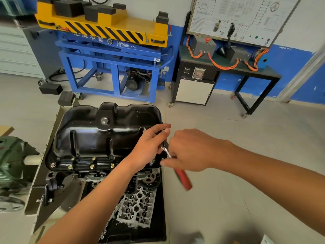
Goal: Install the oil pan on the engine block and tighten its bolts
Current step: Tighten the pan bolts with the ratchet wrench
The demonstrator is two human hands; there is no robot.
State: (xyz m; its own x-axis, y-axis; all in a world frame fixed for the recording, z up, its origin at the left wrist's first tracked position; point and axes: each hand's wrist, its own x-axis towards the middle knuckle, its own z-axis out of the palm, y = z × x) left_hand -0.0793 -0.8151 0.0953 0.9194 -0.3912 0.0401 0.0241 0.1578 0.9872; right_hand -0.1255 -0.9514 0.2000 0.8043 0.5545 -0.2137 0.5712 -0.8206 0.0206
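Red-handled ratchet gripped by right hand, head half hidden under left hand pinching it

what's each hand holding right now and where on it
The right hand grips the ratchet wrench on its metal shank, above the red grip; the left hand holds its head end at the edge of the oil pan.

Your oil pan is glossy black metal, smooth and reflective, and its rim bolts are a brassy metal. Your ratchet has a bright chromed shaft and a red handle. The cylinder head below is matt grey cast metal.
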